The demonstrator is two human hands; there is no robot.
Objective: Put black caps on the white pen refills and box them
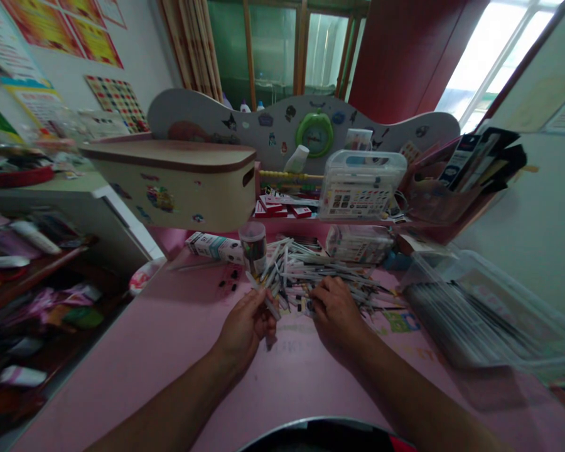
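My left hand (pixel 245 326) is closed on a slim whitish pen (pixel 272 307), held at a slant above the pink desk. Just right of it, my right hand (pixel 339 317) has its fingers curled down at the front of a loose pile of pens (pixel 317 271). What those fingertips pinch, if anything, is hidden beneath them. Between the two hands lie several small dark pieces (pixel 300 306), too small to name surely. More little black pieces (pixel 234 275) rest on the desk to the left. Behind my left hand stands a clear cylindrical container (pixel 253 248) with dark contents.
An open clear plastic box (pixel 494 267) on the right holds many dark slim sticks. Under the shelf are a white-and-teal carton (pixel 214 247) and a clear case (pixel 358 243). A cream lidded bin (pixel 179 191) and another clear case (pixel 362 185) stand above.
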